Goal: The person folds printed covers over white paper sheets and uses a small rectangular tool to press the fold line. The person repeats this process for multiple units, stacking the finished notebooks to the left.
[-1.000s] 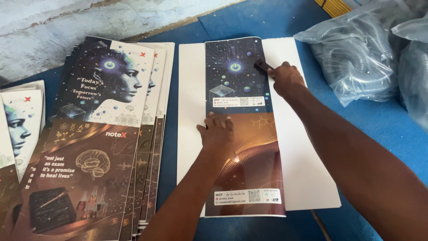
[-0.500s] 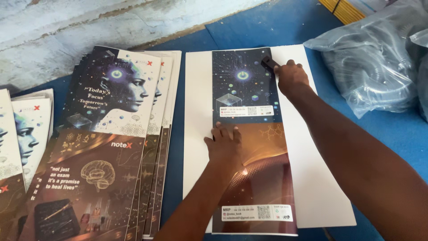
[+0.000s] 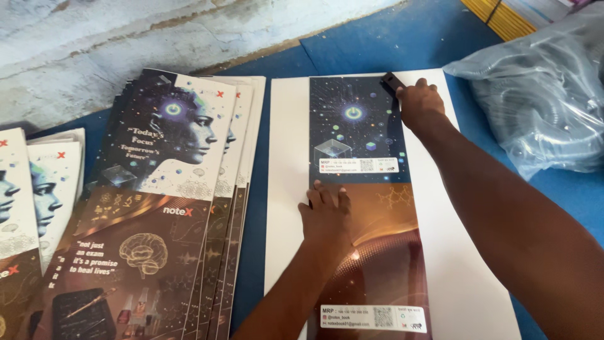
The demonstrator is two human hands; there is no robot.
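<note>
A tall printed cover sheet (image 3: 362, 132), dark blue above and brown below, lies on a larger white sheet (image 3: 286, 164) on a blue surface. My left hand (image 3: 327, 214) presses flat on the cover's left edge near its middle. My right hand (image 3: 420, 104) grips a small black tool (image 3: 390, 82) at the cover's top right corner, the tool pressed against the sheet's edge.
A fanned stack of printed covers (image 3: 163, 208) lies to the left, with more covers (image 3: 31, 201) at the far left. A clear plastic bag (image 3: 541, 107) sits at the right. A pale wall (image 3: 157, 38) runs along the back; yellow-edged stacks (image 3: 497, 12) are top right.
The view has shifted, so the sheets sit lower and further right in frame. My right hand with the black tool stays near the cover's top right corner; my left hand stays pressed.
</note>
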